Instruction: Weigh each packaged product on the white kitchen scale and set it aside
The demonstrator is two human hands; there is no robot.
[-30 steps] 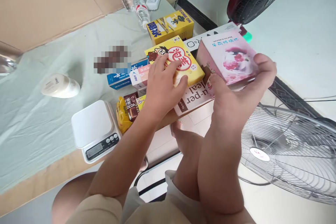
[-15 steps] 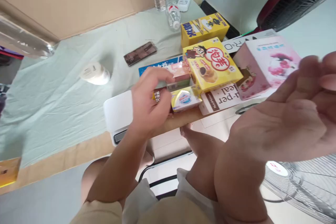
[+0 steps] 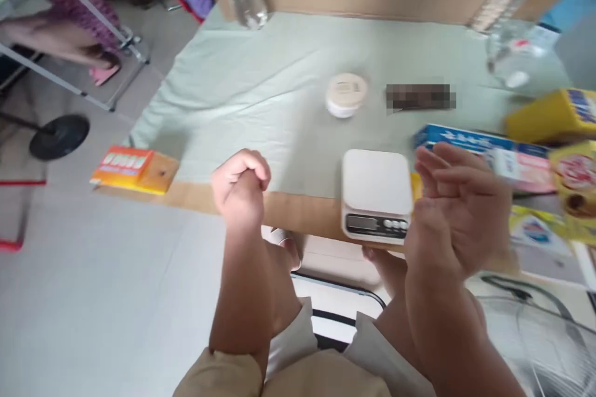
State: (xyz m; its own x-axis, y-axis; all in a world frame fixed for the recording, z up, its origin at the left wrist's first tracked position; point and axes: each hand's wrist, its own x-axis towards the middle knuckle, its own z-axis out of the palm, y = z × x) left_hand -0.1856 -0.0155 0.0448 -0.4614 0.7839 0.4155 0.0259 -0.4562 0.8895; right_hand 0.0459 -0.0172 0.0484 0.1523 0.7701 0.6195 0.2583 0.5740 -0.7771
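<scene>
My left hand (image 3: 241, 186) hovers over the front edge of the table, its fingers curled into a loose fist with nothing showing in them. Right of it, a white kitchen scale (image 3: 377, 183) with a dark display and buttons stands at the table's front edge. Beside the scale's right side is my right hand (image 3: 463, 208), palm turned inward and fingers loosely apart, holding nothing. It partly hides the boxes behind it: a long blue box (image 3: 459, 134), a pink and white box (image 3: 526, 169), and a yellow and white box (image 3: 535, 228).
An orange and yellow pack (image 3: 135, 169) lies at the table's left front corner. Behind the scale are a round white tub (image 3: 346, 95) and a pixelated dark flat item (image 3: 420, 97). Yellow boxes (image 3: 554, 115) and a clear bottle (image 3: 512, 59) stand right. Another person's leg (image 3: 51, 37) shows far left.
The view has swung left. My left hand has moved left, away from the small boxes and past the scale. My right hand has come in beside the scale.
</scene>
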